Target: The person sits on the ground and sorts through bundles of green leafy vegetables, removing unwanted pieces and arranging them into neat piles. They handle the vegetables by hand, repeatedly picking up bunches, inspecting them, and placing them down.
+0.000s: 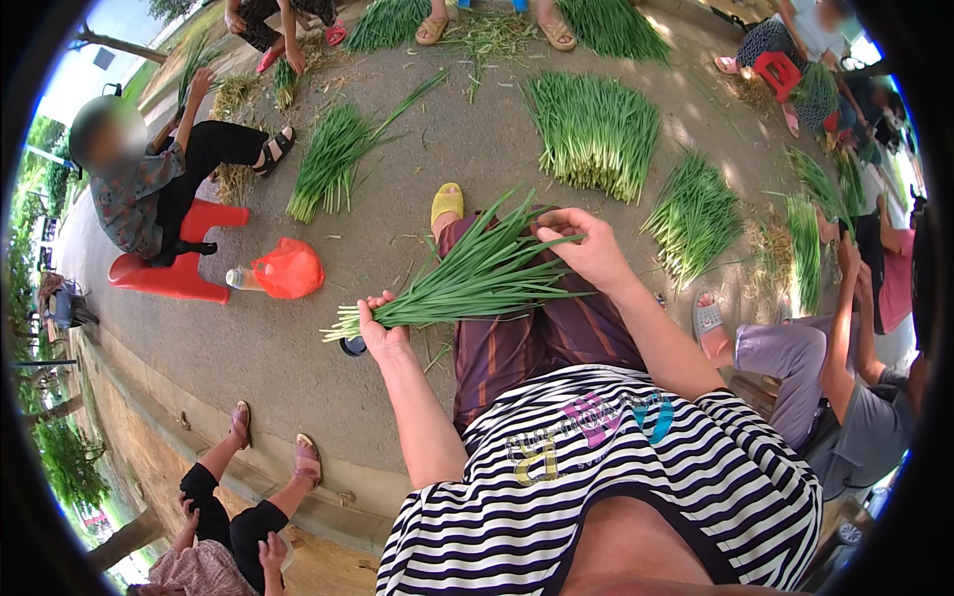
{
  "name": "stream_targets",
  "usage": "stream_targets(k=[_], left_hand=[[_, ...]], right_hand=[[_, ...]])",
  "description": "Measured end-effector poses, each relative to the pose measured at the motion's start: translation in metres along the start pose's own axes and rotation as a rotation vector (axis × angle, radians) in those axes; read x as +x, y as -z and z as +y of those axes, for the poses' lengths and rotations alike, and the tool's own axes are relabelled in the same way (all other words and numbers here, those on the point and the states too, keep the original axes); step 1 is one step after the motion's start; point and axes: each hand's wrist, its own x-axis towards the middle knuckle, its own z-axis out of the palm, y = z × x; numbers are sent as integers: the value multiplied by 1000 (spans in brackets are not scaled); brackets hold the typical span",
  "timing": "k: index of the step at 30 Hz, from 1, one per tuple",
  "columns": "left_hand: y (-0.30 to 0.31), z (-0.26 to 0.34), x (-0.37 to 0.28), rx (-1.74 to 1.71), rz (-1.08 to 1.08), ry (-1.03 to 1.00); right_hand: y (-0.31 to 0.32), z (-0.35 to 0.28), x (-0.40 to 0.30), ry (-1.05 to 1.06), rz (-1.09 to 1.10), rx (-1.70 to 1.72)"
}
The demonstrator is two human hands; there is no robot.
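Observation:
A loose bunch of green garlic chives (477,279) lies across my lap, its leaves fanning toward the upper right. My left hand (384,328) grips it near the pale stem ends, which stick out past the fingers. At the leaf tips is my right hand (585,242), thumb and forefinger drawn near each other. One leaf crosses the thumb; whether the fingertips pinch any leaf is not clear. Under the bunch are my dark striped trousers (551,328). Part of a dark round object (353,346) shows below the stem ends.
Chive piles lie ahead (596,134), to the right (693,216) and left (328,160). A red plastic bag (289,268) and a bottle (242,279) stand by a red stool (171,279) with a seated person. Other people sit around, one close on my right (857,402).

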Motion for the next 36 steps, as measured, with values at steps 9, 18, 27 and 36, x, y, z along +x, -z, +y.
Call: stream_targets(k=[9, 18, 27, 36], left_hand=[[1, 2, 1, 11, -32, -12], [-1, -5, 2, 31, -39, 7], [-1, -3, 1, -3, -35, 7], [-6, -4, -4, -2, -26, -1]], right_hand=[[-8, -6, 8, 31, -2, -74], [-24, 2, 3, -6, 159, 336], [11, 3, 12, -258, 276, 605], [9, 7, 8, -145, 68, 319]])
